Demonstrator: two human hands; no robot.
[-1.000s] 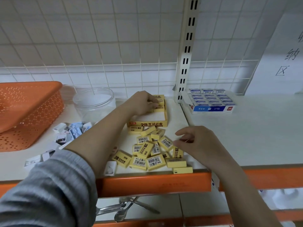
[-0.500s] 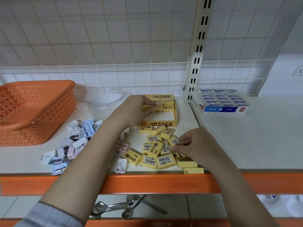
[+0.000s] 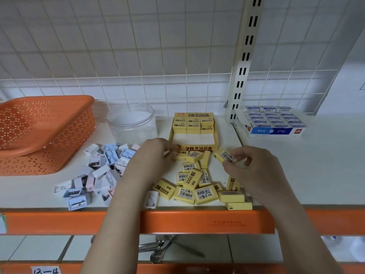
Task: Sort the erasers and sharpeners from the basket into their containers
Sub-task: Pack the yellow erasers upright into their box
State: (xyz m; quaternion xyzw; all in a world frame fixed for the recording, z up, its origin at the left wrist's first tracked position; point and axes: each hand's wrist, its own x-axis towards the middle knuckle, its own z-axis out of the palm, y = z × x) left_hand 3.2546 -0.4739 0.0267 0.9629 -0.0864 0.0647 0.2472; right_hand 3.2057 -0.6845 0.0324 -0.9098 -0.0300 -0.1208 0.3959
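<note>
Erasers [image 3: 194, 183] lie heaped between and below our hands, some at the shelf lip; a careless wrist could knock them off. Our right hand [image 3: 254, 171] pinches one eraser [image 3: 225, 156] between fingertips and thumb. Our left hand [image 3: 152, 155] curls its fingers on another [image 3: 180, 154], just short of the yellow box [image 3: 194, 148]; it may slip.

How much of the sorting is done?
Done: a few erasers fill the back of the yellow box. In hand: the right hand pinches one eraser; the left hand touches another by the box. Left: the eraser pile, and all the sharpeners; the jar looks empty.
</note>
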